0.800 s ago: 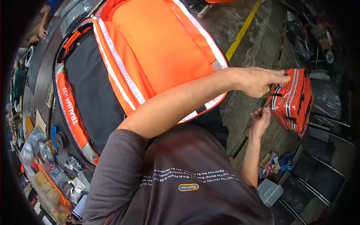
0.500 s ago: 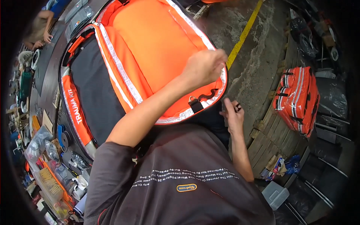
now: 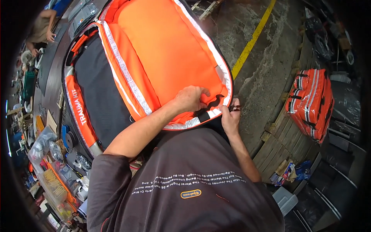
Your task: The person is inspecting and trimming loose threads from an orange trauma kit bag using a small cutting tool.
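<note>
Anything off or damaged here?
Yes. The concrete floor beside the yellow line looks scarred and patchy, likely wear. In the open orange bag, a black strap curls loosely at the corner between the left hand and right hand; untidy, but possibly just mid-handling.

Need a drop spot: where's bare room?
Free: grey concrete floor between open orange fabric case and brown wooden pallet; its planks left of red plastic-wrapped bag. Crowded: far left, by clear plastic bags; at case corner: left hand, right hand.
</note>
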Demonstrator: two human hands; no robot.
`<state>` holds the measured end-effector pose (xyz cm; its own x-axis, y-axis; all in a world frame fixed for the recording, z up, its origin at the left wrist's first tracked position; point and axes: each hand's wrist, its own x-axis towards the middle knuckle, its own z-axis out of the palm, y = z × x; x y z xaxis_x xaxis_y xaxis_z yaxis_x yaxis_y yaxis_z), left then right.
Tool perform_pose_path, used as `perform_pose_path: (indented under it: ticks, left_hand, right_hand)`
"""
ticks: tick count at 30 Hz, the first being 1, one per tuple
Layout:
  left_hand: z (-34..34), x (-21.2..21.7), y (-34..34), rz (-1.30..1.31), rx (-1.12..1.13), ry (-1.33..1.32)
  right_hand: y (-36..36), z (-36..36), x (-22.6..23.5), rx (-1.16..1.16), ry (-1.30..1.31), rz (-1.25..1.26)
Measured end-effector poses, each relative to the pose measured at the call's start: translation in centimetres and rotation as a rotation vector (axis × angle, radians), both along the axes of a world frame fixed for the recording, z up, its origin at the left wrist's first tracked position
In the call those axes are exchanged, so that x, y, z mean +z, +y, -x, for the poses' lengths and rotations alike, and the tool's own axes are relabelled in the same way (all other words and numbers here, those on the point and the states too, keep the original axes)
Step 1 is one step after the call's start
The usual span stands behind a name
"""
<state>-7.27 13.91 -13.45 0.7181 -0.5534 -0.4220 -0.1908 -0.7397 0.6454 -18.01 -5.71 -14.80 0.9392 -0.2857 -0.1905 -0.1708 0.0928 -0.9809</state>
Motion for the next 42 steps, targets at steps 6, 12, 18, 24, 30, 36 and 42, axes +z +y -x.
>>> perform_pose_path:
  ticks: [6, 12, 18, 24, 30, 36, 42]
  left_hand:
    - [0.2, -1.7, -0.3, 0.073, -0.037, -0.058]
    - [-0.5, -4.2, -0.1, 0.45, 0.106, 0.426]
    - [-1.5, -1.6, -1.4, 0.336, 0.313, 0.739]
    - [-1.8, -2.8, 0.2, 0.389, 0.21, 0.204]
    - [-1.3, 0.1, 1.1, 0.527, 0.306, 0.591]
    - [-1.0, 0.1, 0.3, 0.388, 0.082, 0.491]
    - [-2.2, -0.2, 0.6, 0.424, 0.365, 0.89]
  right_hand:
    - [-0.6, 0.0, 0.1, 0.029, -0.026, 0.044]
    - [-0.5, -0.2, 0.3, 0.038, -0.034, 0.141]
    - [-0.9, -0.1, 0.0, 0.055, -0.014, 0.173]
    - [-0.2, -0.5, 0.8, 0.029, 0.016, 0.144]
    - [-0.9, -0.4, 0.4, 0.05, 0.006, 0.207]
    - [-0.6, -0.4, 0.4, 0.044, 0.022, 0.168]
    - [-1.4, -0.5, 1.3, 0.1, 0.033, 0.338]
